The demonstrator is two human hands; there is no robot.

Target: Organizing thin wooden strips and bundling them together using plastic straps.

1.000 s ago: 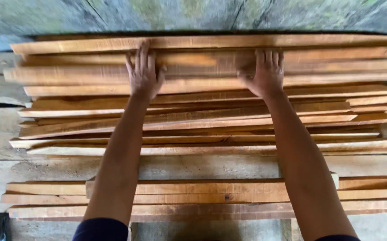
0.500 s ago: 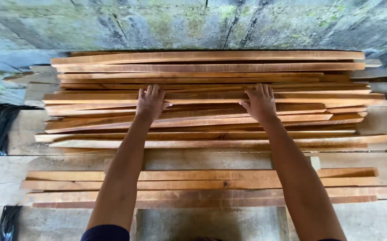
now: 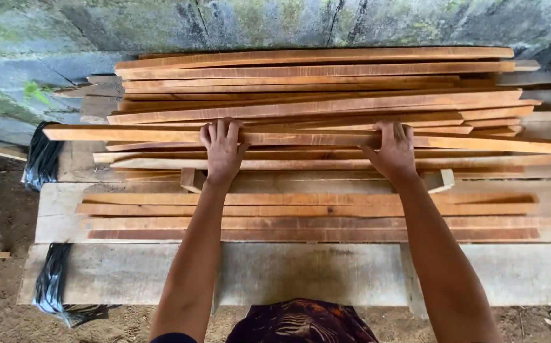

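Wood strip, long, thin, lies crosswise atop stacked strips on worktop. Left hand and right hand each curl grip over it. Best kept level, hands spaced evenly, clear of neighbouring strips.

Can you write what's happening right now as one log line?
left hand: gripping long plank | right hand: gripping same plank | plank: above far stack | near stack: untouched

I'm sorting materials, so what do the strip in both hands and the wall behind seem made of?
The strip looks like rough-sawn, unfinished orange-brown wood, with grain and saw marks showing. The wall looks like bare concrete or stone, grey with green mossy stains. Left hand and right hand hold the strip.
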